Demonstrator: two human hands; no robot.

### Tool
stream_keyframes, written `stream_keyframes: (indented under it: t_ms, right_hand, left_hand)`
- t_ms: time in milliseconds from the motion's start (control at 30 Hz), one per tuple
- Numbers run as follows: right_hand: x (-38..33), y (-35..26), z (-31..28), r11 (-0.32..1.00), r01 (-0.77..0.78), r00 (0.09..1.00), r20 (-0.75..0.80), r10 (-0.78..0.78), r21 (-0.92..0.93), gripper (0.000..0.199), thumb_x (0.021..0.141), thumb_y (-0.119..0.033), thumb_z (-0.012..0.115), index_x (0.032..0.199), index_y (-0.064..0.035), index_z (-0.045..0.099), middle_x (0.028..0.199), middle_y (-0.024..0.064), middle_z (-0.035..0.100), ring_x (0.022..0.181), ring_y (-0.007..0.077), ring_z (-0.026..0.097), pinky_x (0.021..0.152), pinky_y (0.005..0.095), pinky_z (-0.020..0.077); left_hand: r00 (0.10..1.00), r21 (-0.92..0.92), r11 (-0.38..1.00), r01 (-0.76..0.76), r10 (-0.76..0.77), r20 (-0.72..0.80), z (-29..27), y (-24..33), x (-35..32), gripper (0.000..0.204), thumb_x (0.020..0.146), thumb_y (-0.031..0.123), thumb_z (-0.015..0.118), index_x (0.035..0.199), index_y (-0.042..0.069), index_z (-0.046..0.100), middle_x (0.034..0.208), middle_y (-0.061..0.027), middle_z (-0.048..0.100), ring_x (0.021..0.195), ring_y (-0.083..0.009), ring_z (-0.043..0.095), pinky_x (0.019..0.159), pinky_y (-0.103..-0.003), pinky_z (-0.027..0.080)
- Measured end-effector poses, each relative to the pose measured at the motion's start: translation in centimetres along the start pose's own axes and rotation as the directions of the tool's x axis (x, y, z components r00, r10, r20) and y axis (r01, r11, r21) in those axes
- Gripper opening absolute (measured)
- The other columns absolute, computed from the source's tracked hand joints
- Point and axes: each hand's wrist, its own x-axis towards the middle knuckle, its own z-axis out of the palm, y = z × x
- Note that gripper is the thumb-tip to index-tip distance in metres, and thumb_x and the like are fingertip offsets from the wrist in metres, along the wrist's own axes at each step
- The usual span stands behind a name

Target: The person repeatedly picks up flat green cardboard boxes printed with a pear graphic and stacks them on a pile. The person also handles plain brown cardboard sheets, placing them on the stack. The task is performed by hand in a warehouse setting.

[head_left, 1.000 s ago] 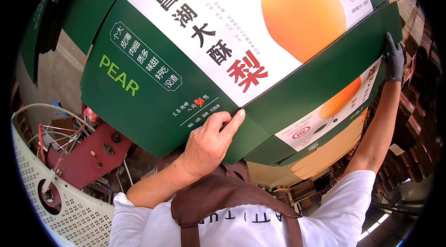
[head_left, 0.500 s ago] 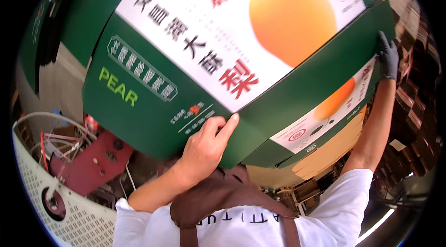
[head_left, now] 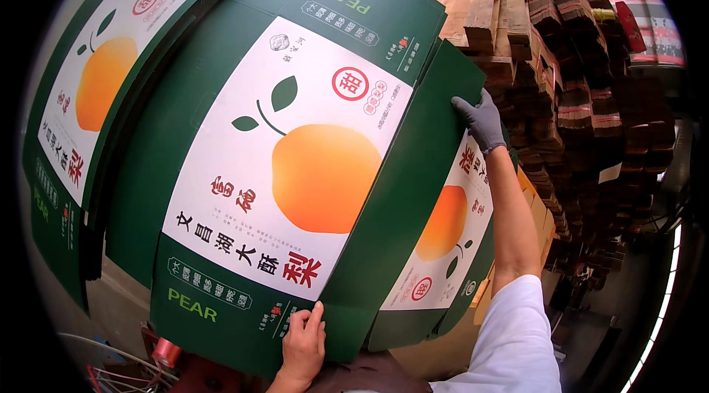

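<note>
Stacked cardboard point(head_left: 580, 108) stood upper right; right hand point(head_left: 484, 123) grasped carton sheet point(head_left: 295, 164), left hand point(head_left: 301, 345) showed indeterminable grip; level support seemed advisable.

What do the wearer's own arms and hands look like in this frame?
The right hand wears a dark grey glove that ends at the wrist; the forearm is bare up to a loose white sleeve. The left hand is ungloved, its wrist uncovered; no left sleeve shows.
</note>
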Motion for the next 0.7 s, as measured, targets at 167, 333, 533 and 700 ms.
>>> stream_keyframes:
  t_ms: [167,333,533,700]
  right_hand:
    - [-0.9,-1.1,0.6,0.997,-0.053,0.999,-0.007,0.052,-0.053,0.077,0.074,-0.034,0.083,0.135,0.0014,0.052,0.118,0.0148,0.067,0.104,0.0228,0.066,0.092,0.0321,0.0508]
    - [-0.9,-0.8,0.7,0.991,-0.075,0.997,-0.018,0.073,-0.114,0.078,0.074,-0.036,0.082,0.134,0.0029,0.052,0.119,0.0165,0.067,0.105,0.0253,0.066,0.092,0.0330,0.0505]
    - [-1.0,-1.1,0.9,0.994,-0.049,0.999,-0.005,0.049,-0.095,0.079,0.074,-0.039,0.081,0.135,0.0027,0.051,0.119,0.0185,0.067,0.107,0.0279,0.066,0.093,0.0345,0.0503]
    - [-0.8,-1.0,0.7,0.973,-0.004,0.999,-0.040,-0.005,-0.230,0.079,0.074,-0.041,0.079,0.135,0.0003,0.051,0.118,0.0205,0.067,0.107,0.0328,0.066,0.093,0.0374,0.0502]
  left_hand:
    - [1.000,-0.005,1.000,-0.011,0.011,-0.007,-0.2,-0.1,-0.1,0.049,0.083,-0.003,0.067,0.131,0.002,0.059,0.103,-0.0153,0.055,0.082,-0.0311,0.061,0.065,-0.039,0.052]
    - [1.000,0.004,1.000,-0.001,0.001,0.015,-0.4,0.0,-0.1,0.049,0.084,-0.002,0.068,0.131,0.002,0.059,0.102,-0.0145,0.055,0.082,-0.0299,0.061,0.066,-0.038,0.053]
    - [1.000,-0.013,1.000,-0.004,0.004,0.008,-0.3,-0.1,-0.1,0.048,0.084,-0.003,0.067,0.131,0.002,0.059,0.102,-0.0148,0.054,0.081,-0.0299,0.061,0.066,-0.038,0.052]
    - [1.000,-0.015,1.000,-0.002,0.002,0.008,-0.3,0.2,0.0,0.048,0.084,-0.004,0.066,0.131,0.002,0.059,0.103,-0.0152,0.054,0.080,-0.0302,0.061,0.065,-0.038,0.052]
